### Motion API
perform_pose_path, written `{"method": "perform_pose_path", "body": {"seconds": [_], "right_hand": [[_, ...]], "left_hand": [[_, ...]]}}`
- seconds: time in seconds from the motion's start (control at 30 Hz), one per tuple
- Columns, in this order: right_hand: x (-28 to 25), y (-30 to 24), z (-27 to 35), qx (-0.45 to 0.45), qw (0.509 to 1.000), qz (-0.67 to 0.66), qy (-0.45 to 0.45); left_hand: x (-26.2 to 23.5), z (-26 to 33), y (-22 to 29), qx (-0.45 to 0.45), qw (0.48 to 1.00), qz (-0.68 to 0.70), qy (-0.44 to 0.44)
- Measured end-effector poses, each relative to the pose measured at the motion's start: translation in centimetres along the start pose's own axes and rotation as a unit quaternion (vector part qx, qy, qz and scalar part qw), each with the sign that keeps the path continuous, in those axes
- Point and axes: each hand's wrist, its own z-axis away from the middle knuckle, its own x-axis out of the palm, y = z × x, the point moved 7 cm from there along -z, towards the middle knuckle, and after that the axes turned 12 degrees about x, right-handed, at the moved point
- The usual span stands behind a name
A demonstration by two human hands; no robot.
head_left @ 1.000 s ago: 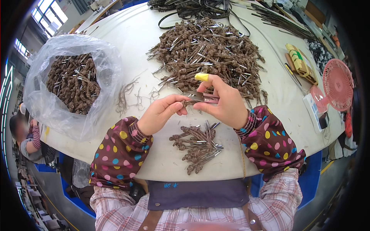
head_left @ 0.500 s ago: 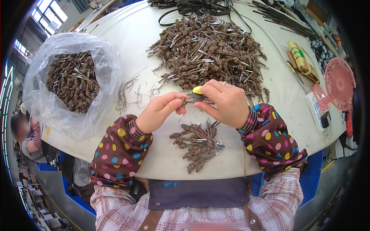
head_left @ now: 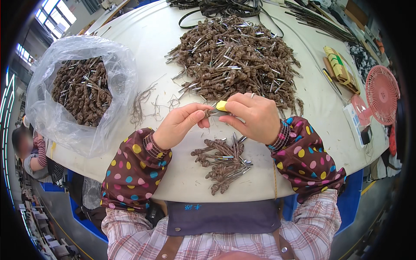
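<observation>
My left hand (head_left: pixel 183 123) is closed, pinching a knotted brown cord (head_left: pixel 207 114) between thumb and fingertips. In my closed right hand (head_left: pixel 255 116) are small thread snips with a yellow-wrapped part (head_left: pixel 222 105). Their blades reach left to the knot, close to the left fingertips. Just above my hands rises a big heap of knotted brown cords (head_left: pixel 242 60) with shiny metal tips. A smaller pile of the same cords (head_left: pixel 223 167) lies nearer to me, below my hands. The far end of the held cord is hidden by my fingers.
A clear plastic bag (head_left: pixel 123 65) of knotted cords stands at left, beside loose thread scraps (head_left: pixel 138 106). On the right are a pink fan (head_left: pixel 382 94), a yellow-wrapped bundle (head_left: pixel 340 65) and a long thin tool (head_left: pixel 331 80). Black straps (head_left: pixel 229 8) lie at the back.
The snips' blades look closer together now, and the yellow part sits slightly lower. My right hand has shifted a little; the left stays at the same spot.
</observation>
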Motion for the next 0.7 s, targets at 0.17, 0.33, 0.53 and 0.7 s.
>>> {"method": "perform_pose_path", "body": {"seconds": [0.17, 0.33, 0.53, 0.7], "right_hand": [[0.02, -0.24, 0.04, -0.014, 1.0, 0.01, 0.013], [0.18, 0.01, 0.11, -0.004, 1.0, -0.007, 0.013], [0.29, 0.07, 0.13, 0.006, 1.0, -0.017, 0.016], [0.47, 0.11, 0.38, 0.016, 1.0, -0.01, 0.019]], "left_hand": [[0.03, 0.02, 0.06, -0.003, 1.0, -0.003, 0.001], [0.07, 0.0, 0.1, -0.002, 1.0, -0.011, 0.0], [0.09, -0.01, -0.04, -0.011, 1.0, -0.012, 0.001], [0.11, 0.03, -0.14, -0.01, 1.0, -0.014, 0.001]]}}
